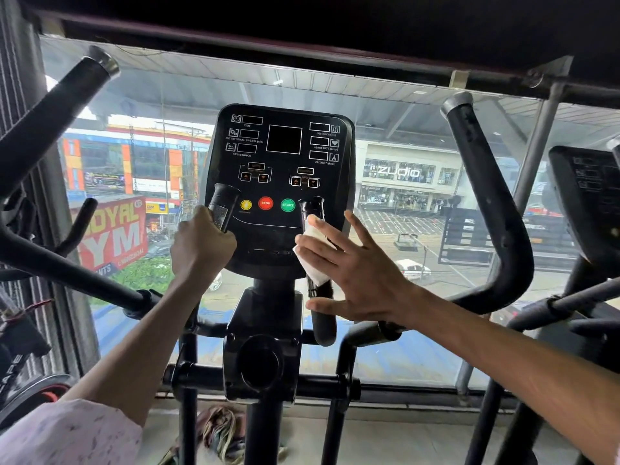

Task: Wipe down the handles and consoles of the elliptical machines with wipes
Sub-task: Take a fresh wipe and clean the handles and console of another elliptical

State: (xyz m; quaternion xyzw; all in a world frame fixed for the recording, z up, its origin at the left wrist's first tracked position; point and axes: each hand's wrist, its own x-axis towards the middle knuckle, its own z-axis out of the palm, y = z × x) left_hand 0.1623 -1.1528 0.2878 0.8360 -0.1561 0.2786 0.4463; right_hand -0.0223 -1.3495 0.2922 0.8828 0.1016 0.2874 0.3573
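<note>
A pale speckled sleeve (72, 434) fills the lower left corner, and from it the left arm runs up to the left hand (201, 245), whose fingers are curled tight round the left inner handle (223, 206), a short black grip standing in front of the console's lower left edge. The right hand (355, 273) reaches in from the lower right with fingers spread and straight, its palm pressing a white wipe (313, 253) against the right inner handle (315, 286). The wipe lies folded between palm and grip, its lower corner showing below the fingers and its top edge just under the handle's tip. Both handles flank the black console (283, 182), where yellow, red STOP and green START buttons sit in a row between the two hands. The long outer handles (486, 203) sweep up on either side, untouched. A bundle of multicoloured rags (221, 431) lies on the floor below the machine's post. Beyond the window (396, 203) a street with shopfronts shows.
</note>
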